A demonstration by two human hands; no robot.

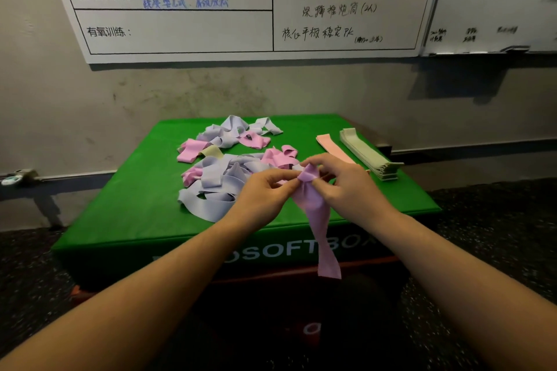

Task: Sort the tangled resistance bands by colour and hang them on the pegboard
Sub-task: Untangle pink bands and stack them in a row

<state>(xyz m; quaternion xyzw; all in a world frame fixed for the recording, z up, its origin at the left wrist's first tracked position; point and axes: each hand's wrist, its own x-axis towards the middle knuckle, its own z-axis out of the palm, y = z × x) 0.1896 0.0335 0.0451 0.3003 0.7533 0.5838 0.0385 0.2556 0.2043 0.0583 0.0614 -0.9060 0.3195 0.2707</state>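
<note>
Both hands are working one pink band (316, 208) just above the near edge of the green soft box (126, 208). The left hand (265, 193) pinches the band's upper end from the left, and the right hand (340, 181) pinches the same bunched, knotted-looking top from the right, fingertips of the two hands almost meeting on it. Below that pinch the band hangs free, twisting once and dropping past the box's front face.

The main risk is in the knot itself: if the hands pull apart instead of easing the fold open, the stretchy band would likely cinch tighter rather than release. A slip at either pinch could let it snap back — or simply drop off the front edge onto the dark floor. It is hard to tell from this angle whether the band's top still links to the tangle (217, 178) just left of the hands; if it does, lifting it would drag lilac and pink loops along and undo what order there is.

That tangle of lilac and pink bands, with one pale yellow-green piece in it, lies on the box top just beyond and left of the left hand, and a second clump (238, 132) sits farther back. To the right, just beyond the right hand, a flat pink stack (331, 144) and a pale green stack (367, 153) lie side by side. No pegboard is in view — only whiteboards (211, 24) on the wall behind.
</note>
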